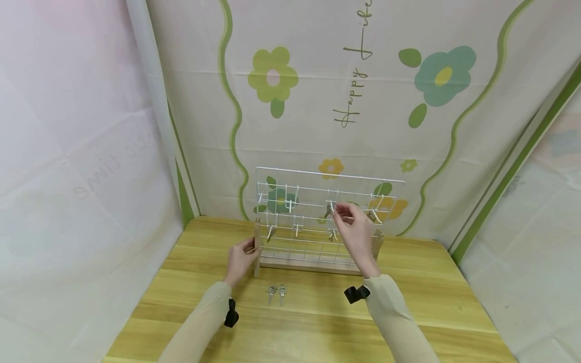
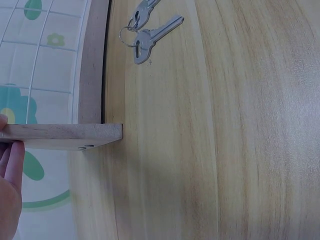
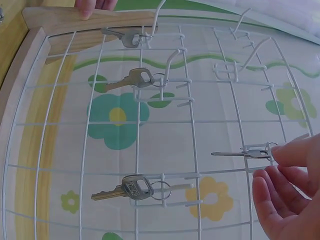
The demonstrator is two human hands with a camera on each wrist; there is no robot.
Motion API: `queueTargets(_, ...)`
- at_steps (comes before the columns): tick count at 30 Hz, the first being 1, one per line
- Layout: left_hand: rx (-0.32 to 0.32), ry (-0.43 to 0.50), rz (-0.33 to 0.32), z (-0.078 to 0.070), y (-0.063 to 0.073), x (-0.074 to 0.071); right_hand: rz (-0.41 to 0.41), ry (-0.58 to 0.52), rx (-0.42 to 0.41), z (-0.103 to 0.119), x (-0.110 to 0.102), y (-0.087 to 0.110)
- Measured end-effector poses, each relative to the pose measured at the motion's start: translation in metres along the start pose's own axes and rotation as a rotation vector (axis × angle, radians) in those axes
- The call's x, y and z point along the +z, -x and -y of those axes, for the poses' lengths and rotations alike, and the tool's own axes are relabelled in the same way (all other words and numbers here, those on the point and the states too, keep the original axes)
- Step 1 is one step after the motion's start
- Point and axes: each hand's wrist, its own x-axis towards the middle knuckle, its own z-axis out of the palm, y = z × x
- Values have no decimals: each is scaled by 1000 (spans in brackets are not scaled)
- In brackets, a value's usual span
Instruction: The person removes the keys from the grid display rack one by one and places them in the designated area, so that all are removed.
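Your right hand [image 1: 355,233] is pinching a key [image 3: 256,154] by its ring, up at the wire rack [image 1: 313,265]. Your left hand [image 1: 240,259] has the rack's wooden side post [image 2: 60,131] gripped, and two keys [image 1: 282,291] lie on the desk [image 1: 317,322] in front.

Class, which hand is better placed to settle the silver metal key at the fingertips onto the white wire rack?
Probably the right hand: its fingertips are at the key, beside the rack. The left hand grips the pale wooden side post, away from that key.
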Motion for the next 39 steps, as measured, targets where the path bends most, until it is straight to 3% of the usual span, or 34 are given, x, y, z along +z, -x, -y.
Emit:
queueTargets(24, 18, -1, 0, 2, -1, -1, -2, -4, -14, 1, 8, -7)
queueTargets(39, 36, 0, 3, 3, 0, -1, 6, 24, -74, 9, -3, -1)
